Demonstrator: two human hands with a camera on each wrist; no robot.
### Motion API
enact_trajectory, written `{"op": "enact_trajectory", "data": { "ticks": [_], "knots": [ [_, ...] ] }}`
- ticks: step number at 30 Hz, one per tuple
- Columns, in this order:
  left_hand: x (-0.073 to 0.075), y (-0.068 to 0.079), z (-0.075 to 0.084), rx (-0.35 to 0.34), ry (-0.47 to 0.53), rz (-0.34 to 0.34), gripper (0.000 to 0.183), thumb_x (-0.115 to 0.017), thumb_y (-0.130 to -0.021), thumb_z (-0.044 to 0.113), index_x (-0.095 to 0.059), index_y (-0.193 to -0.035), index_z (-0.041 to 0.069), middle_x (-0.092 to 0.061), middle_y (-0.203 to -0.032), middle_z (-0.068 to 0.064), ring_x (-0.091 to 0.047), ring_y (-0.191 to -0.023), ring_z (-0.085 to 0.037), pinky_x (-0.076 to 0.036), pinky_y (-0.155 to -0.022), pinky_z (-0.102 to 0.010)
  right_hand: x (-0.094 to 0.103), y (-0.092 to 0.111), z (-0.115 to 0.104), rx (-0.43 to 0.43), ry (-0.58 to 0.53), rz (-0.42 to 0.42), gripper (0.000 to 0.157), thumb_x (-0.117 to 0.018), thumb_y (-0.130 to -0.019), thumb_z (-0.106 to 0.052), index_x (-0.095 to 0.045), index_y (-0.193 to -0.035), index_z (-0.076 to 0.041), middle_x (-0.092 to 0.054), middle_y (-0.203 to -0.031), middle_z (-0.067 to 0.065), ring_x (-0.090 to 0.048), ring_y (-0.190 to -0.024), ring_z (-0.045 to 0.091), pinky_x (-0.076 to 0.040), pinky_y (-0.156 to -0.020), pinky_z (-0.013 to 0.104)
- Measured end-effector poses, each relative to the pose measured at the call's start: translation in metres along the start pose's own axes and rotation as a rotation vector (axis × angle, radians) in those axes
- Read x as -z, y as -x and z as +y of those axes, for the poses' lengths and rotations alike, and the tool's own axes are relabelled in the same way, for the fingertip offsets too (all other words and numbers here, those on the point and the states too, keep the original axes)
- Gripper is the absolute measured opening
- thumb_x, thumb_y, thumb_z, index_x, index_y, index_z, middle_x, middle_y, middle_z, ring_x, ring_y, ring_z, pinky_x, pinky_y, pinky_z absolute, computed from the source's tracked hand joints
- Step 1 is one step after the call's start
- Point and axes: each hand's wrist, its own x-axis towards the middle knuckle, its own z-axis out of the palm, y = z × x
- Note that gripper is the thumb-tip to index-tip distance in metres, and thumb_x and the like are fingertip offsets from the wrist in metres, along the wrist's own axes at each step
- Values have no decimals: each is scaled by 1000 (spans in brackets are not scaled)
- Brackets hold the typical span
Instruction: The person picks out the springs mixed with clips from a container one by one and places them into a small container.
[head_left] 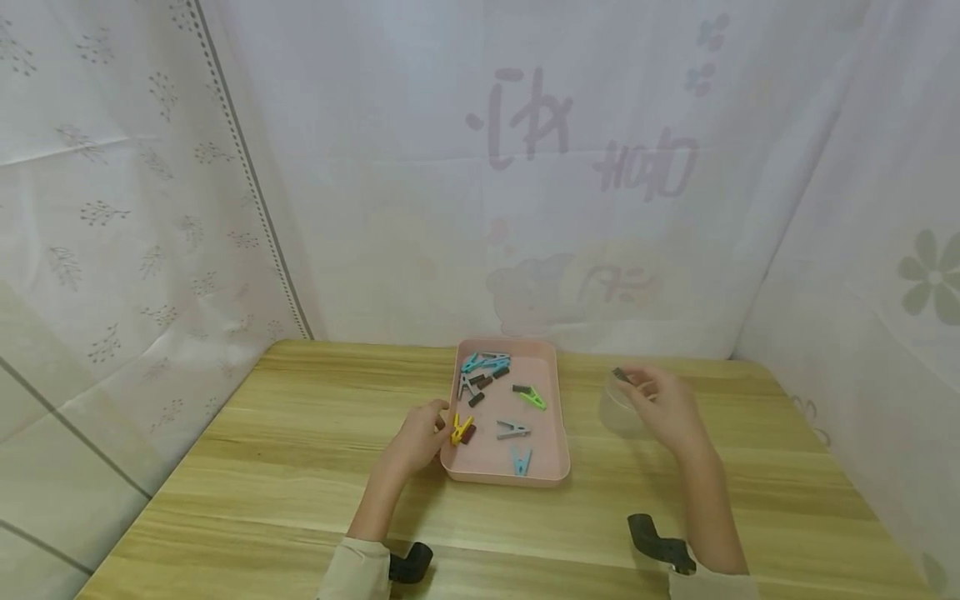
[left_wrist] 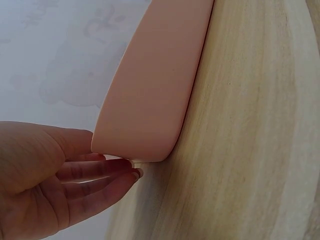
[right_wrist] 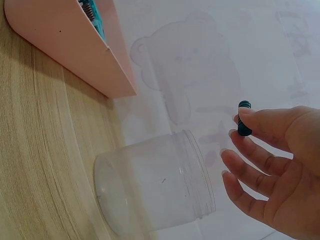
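A shallow pink tray holds clothespins and several small dark cylinders. My left hand holds the tray's left wall near the front corner, thumb at the rim and fingers along the outside; in the left wrist view, the thumb's tip is partly hidden behind the rim. A yellow clothespin lies just inside, close to that hand. My right hand pinches a small, dark green ridged cylinder between thumb and forefinger. A transparent round jar stands beneath it, its open mouth upward.
Blue clothespins are grouped at the tray's back left. Green, grey and light blue clothespins lie farther right. The wooden table meets hanging cloth at the back and sides.
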Motion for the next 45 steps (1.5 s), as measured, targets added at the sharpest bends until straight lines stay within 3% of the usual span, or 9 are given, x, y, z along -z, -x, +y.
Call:
{"op": "enact_trajectory", "data": {
  "ticks": [20,37,45],
  "knots": [
    [0,2,1,-3,-7,6,40,-63,-103,3,-55,-138,-15,-73,-94,-19,-62,-70,-17,-54,-56,-27,3,0,3,3,24,3,32,-65,-105,-11,-65,-131,7,-69,-116,30,-69,-102,45,-60,-83,54],
    [-1,2,2,-12,-9,20,40,-63,-104,3,-55,-138,-15,-73,-95,-20,-60,-66,-14,-49,-54,-24,9,-1,8,-44,58,-22,36,-62,-107,-18,-63,-134,6,-67,-121,31,-65,-106,45,-57,-82,56],
    [-1,2,2,-6,-6,19,38,-63,-103,3,-56,-137,-15,-72,-95,-20,-61,-70,-17,-52,-56,-26,10,1,13,-40,67,-27,35,-63,-107,-16,-62,-133,6,-68,-117,30,-66,-102,42,-58,-75,47]
  ]
}}
